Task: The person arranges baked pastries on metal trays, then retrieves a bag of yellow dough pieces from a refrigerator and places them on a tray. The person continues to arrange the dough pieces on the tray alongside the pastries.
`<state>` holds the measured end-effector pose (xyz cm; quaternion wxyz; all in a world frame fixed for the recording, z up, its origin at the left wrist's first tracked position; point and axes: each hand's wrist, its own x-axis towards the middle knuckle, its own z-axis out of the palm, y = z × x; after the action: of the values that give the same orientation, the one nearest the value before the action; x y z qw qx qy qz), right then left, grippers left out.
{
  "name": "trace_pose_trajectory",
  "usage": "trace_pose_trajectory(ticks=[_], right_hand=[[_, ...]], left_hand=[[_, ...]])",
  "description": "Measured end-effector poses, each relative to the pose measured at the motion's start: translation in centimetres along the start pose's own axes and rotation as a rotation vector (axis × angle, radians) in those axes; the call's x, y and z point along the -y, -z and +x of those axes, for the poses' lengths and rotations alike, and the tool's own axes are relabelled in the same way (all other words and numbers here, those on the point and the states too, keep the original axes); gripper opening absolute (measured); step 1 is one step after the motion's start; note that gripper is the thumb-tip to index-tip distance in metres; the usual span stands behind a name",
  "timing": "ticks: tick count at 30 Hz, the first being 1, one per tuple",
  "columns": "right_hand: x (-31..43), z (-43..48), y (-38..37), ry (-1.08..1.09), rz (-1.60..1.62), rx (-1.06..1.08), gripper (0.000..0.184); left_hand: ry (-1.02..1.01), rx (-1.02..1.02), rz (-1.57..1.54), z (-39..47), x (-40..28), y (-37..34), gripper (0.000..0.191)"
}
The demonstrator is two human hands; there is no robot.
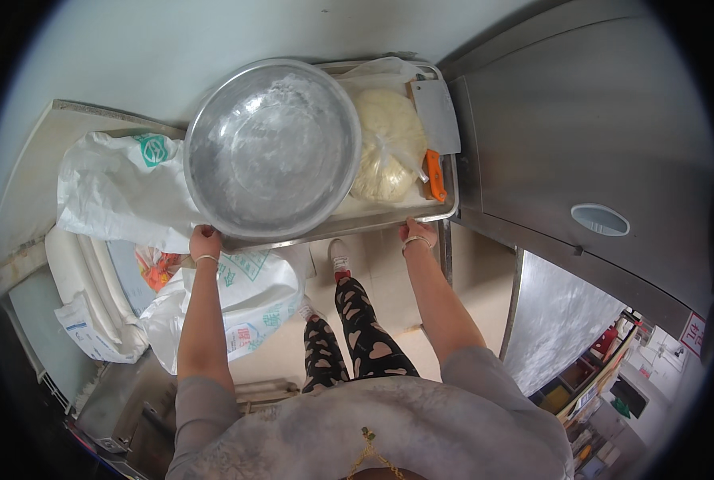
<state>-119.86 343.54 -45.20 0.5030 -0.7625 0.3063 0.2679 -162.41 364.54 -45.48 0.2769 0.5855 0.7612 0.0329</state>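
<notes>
A rectangular metal tray (387, 225) lies before me, both hands at its near rim. My left hand (205, 241) has its fingers closed at the near left corner, just below a large round metal basin (273, 150). Further right, my right hand (418, 233) grips the same rim near the other corner. The basin covers the tray's left part, and pale powdery marks coat its inside. Beside it sits a clear plastic bag of pale yellow dough (390, 132). A cleaver (438, 114) and an orange-handled tool (434, 174) lie along the right end.
A white woven sack (117, 186) rests left of the basin. Another printed sack (267, 306) stands below, near my legs. A stainless steel cabinet (573, 120) rises close on the right, by the tray's end. The wall (213, 36) is behind the tray.
</notes>
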Motion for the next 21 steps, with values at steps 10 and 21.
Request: trace_pose_trajectory(ticks=[10,21], right_hand=[[0.1,0.7,1.4,-0.107,0.206,0.165,0.015],[0.5,1.0,1.8,-0.168,0.155,0.296,0.010]], left_hand=[[0.311,0.204,-0.578,3.8,2.7,-0.3,0.032],[0.188,-0.220,-0.760,1.5,-3.1,-0.2,0.037]])
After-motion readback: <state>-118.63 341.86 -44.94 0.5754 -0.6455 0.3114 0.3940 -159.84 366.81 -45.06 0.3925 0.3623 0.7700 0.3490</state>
